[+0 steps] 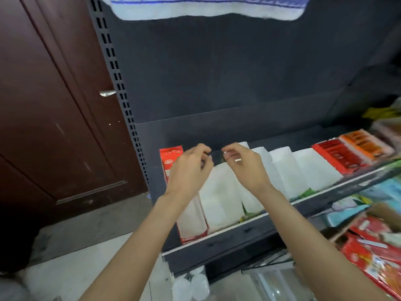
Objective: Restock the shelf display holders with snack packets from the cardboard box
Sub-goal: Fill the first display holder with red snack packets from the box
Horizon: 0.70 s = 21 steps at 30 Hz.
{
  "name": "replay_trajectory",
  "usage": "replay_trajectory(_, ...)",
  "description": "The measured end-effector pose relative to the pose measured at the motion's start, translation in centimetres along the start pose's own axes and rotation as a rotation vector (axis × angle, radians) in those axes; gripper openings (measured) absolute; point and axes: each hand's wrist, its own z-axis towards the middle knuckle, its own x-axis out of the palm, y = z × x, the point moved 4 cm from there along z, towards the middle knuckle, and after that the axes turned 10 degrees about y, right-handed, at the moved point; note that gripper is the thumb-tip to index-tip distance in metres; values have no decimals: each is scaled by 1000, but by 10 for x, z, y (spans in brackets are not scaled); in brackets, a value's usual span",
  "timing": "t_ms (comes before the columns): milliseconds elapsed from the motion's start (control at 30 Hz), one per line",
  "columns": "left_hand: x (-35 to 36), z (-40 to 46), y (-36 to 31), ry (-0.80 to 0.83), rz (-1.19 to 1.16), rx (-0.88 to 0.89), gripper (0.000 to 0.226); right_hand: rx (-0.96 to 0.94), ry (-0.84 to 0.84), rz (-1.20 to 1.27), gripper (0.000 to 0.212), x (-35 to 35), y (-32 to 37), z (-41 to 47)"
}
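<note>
Left hand (pixel 188 170) & right hand (pixel 245 166) above white display holders (pixel 221 196) — fingers curled, holding nothing visible.

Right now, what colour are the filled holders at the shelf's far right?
Red and orange holders, clearest in the head view.

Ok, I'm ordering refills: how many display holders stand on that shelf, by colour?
White holders: 5, some partly hidden by the arms
Red-and-white holder: 1
Red holder: 1
Orange holder: 1
Total: 8
</note>
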Motion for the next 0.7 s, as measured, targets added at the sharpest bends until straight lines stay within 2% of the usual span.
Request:
replay_trajectory(133,57,7,-61,21,-191,13,12,68,-37,-45,20,-63,-57,-46)
replay_trajectory(233,129,5,-121,117,-305,-17,14,157,-17,-101,18,-119,-120,-92)
replay_trajectory(367,219,-8,-195,234,-345,-56,18,252,59,-165,20,-176,-200,-151)
replay_trajectory(533,305,-21,-253,449,-266,-71,21,347,104,-241,20,-218,-281,-203)
replay_trajectory(700,360,-25,-269,741,-24,-11,30,452,112,-236,27,-241,-325,-233)
